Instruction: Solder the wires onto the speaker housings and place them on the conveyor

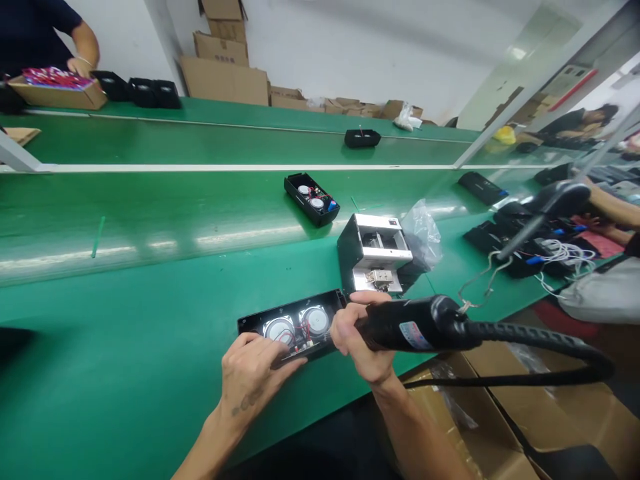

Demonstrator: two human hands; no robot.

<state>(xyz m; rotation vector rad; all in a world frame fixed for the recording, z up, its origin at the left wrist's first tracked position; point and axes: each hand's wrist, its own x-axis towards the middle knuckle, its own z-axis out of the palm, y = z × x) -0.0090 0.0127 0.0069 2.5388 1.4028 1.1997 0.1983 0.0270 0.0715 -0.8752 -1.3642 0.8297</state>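
Observation:
My right hand (363, 337) is wrapped round a black corded electric screwdriver (417, 325), held nearly level. Its tip is hidden behind my fingers, by the right end of an open black speaker housing (245, 325). Two round silver speaker drivers (315, 321) with red and black wires sit inside the housing. My left hand (253, 367) grips the housing's near left edge, thumb along the outer wall and fingers reaching inside. Just behind the right end stands a black and silver screw feeder (383, 250).
Another open speaker housing (313, 199) lies on the green belt, and one more (363, 138) is farther back. A clear plastic bag (424, 233) leans by the feeder. Cardboard boxes (480, 400) stand below the bench at right. Co-workers sit at far left and right.

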